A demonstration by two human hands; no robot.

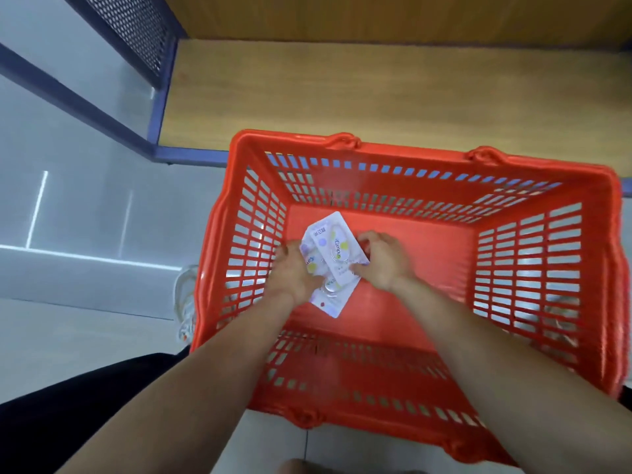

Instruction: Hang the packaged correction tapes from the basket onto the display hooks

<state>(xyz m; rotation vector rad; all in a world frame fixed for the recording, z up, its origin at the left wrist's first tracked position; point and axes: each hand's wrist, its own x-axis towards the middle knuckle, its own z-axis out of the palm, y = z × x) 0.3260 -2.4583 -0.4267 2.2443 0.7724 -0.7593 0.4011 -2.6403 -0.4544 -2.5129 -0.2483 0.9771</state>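
Grips the fanned correction tape packs [330,258] low inside the basket [410,155] from both sides: left hand [290,271] curled over left edge, right hand [383,260] pinching right edge; lengthwise pointing away.

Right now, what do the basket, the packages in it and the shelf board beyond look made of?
Basket: moulded plastic, orange-red, slightly glossy; slotted walls and smooth rim. Packages: probably printed white card under clear plastic blisters, which catch glints. Shelf board: wood or wood-look laminate, matte; pale grain streaks.
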